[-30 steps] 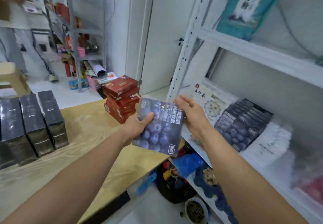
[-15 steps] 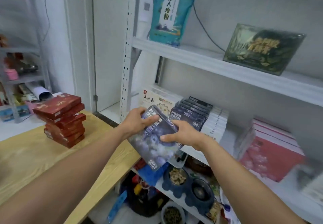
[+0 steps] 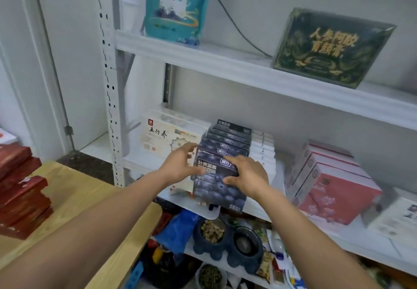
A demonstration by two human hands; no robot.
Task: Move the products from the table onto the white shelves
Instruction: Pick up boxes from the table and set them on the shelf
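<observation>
Blue-printed card: box (image 3: 216, 187), blueberry picture on its face, standing upright at the front of the middle shelf (image 3: 352, 239). It touches the front of a row (image 3: 228, 140) of like boxes that runs back toward the wall. I judge it all but seated, not yet let go.

Right hand (image 3: 246, 176): thumb on the face, fingers curled over the top right corner. It grips the box.

Left hand (image 3: 178, 164): fingers spread at the box's left edge. It is blurred, so I cannot tell whether it grips or only steadies.

Same shelf: cream carton (image 3: 164, 140) left of the row. White packs (image 3: 264, 151) sit just beside the row on the right. Pink cartons (image 3: 331, 189) are further right, apart from the packs.

Upper shelf (image 3: 225, 63): teal bag (image 3: 176, 7) and green case (image 3: 329, 47), well apart.

Table (image 3: 74, 189), lower left: wooden top, with a red stack (image 3: 20, 189) at the frame's edge.

Progress, as I read it from my station: several blue boxes are shelved and this one is close to joining them. The red stack is on the table, so I count the job as unfinished. The rest of the table is out of view, and I cannot list what else waits there.
</observation>
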